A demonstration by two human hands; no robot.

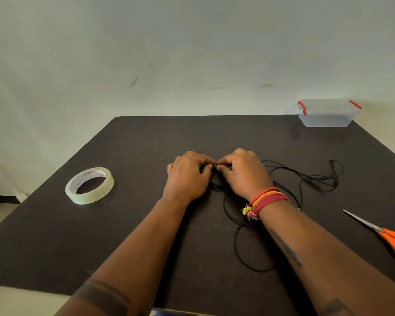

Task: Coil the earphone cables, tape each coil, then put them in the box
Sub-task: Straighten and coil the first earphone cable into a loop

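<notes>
A black earphone cable (306,176) lies in loose loops on the dark table (55,236), trailing right of and under my right wrist. My left hand (187,176) and my right hand (242,172) meet at the table's middle, fingertips pinched together on one end of the cable; a small loop shows below them. What lies between the fingers is mostly hidden. A roll of clear tape (89,185) lies flat to the left. The clear plastic box (327,112) with red clips stands open at the far right corner.
Orange-handled scissors (388,236) lie near the right edge, blades pointing toward the middle. A pale wall rises behind the table. Threads are tied round my right wrist.
</notes>
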